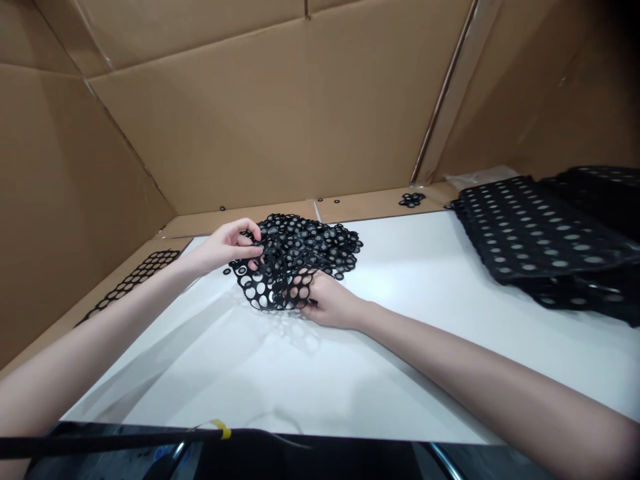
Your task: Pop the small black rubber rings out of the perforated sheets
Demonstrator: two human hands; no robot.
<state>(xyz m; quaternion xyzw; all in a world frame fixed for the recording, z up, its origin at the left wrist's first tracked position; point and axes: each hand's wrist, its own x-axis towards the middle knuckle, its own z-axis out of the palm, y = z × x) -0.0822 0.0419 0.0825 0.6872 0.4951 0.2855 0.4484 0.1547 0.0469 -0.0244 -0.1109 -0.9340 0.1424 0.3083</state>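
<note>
Working black mesh (pixel 274 298) by ring pile (pixel 320 243); right hand (pixel 331 303) gripping mesh, left hand (pixel 231 242) half-curled, hold unclear; next move likely needs mesh steady.

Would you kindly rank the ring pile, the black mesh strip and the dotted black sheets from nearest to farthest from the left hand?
1. Ring pile: right beside the left hand.
2. Black mesh strip: at the left, on the cardboard.
3. Dotted black sheets: far right.
</note>
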